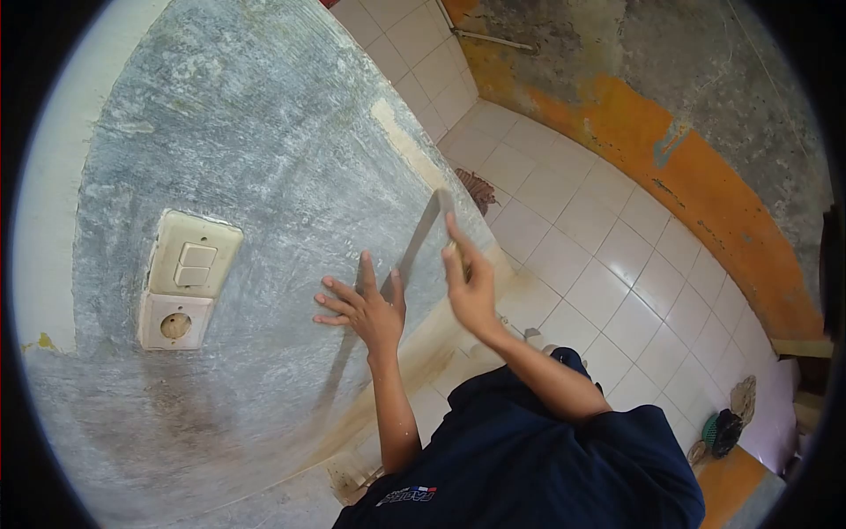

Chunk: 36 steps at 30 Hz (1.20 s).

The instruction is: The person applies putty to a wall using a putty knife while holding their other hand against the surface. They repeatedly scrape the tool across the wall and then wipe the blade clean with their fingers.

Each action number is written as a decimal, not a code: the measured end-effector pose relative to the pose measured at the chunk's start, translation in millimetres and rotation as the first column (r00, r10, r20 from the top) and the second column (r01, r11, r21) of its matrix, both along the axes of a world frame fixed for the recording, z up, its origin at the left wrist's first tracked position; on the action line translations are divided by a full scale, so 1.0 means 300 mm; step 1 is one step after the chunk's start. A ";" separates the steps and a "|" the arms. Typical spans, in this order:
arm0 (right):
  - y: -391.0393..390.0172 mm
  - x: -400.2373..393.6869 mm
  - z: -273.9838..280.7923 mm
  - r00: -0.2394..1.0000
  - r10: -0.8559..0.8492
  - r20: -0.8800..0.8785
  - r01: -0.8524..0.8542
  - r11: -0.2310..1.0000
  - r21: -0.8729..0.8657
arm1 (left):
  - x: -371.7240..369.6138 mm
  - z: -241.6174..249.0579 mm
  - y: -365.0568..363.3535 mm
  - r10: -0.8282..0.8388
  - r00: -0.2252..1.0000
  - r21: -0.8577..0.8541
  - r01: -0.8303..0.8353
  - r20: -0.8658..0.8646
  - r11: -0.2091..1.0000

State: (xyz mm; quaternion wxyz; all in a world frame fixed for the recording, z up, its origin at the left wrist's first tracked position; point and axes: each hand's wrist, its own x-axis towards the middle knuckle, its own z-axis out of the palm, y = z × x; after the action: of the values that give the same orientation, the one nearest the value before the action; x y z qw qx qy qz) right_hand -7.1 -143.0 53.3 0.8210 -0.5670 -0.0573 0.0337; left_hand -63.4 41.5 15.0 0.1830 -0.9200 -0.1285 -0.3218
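My left hand [374, 319] rests on the grey, patchy wall [291, 176] with its fingers spread, holding nothing. To its right, my right hand [471, 286] is closed around the handle of a scraper [446, 204], index finger stretched along it. The thin blade reaches up to the wall's edge, at the lower end of a pale bare strip [407, 145]. Most of the handle is hidden by my fingers. A dark shadow falls across the wall between my two hands.
Left of my hands, a double light switch [195, 264] sits above a wall socket [175, 324]. Beyond the wall edge lies a white tiled floor [608, 264] with a brown cloth-like thing [476, 189]. An orange and grey wall [652, 123] curves behind. Dark and green items [724, 432] lie lower right.
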 end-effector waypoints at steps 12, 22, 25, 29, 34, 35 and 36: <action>0.034 0.010 -0.043 0.984 -0.075 0.162 0.082 0.996 -0.038 | 0.022 0.006 0.010 -0.031 0.998 0.036 0.029 0.047 0.999; 0.033 0.004 -0.062 0.976 -0.085 0.201 0.107 0.989 -0.098 | 0.014 -0.004 0.013 -0.011 0.999 0.017 0.011 0.034 1.000; -0.036 0.098 -0.003 0.996 -0.035 -0.087 0.037 0.999 0.013 | 0.013 0.005 0.006 0.002 1.000 0.027 -0.002 0.020 1.000; 0.011 0.016 -0.088 0.997 -0.037 0.063 0.044 0.992 -0.115 | 0.019 -0.003 0.018 -0.012 1.000 0.030 0.011 0.025 0.999; -0.027 0.032 -0.043 0.999 -0.028 0.018 0.029 0.999 -0.026 | 0.013 -0.006 0.015 0.016 1.000 0.031 -0.016 0.005 0.999; -0.031 0.027 -0.017 0.993 -0.035 -0.112 0.039 0.998 0.039 | 0.014 -0.007 0.016 0.015 1.000 0.031 -0.016 0.005 0.999; -0.027 0.021 -0.001 0.970 -0.032 -0.241 0.059 0.993 0.103 | 0.014 -0.010 0.019 0.013 1.000 0.031 -0.013 0.008 0.999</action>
State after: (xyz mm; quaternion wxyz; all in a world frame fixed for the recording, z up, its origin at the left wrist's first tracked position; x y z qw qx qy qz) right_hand -0.8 -151.0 52.9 0.8524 -0.5141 0.0533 0.0797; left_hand -59.1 47.1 12.1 0.1991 -0.9149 -0.1301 -0.3261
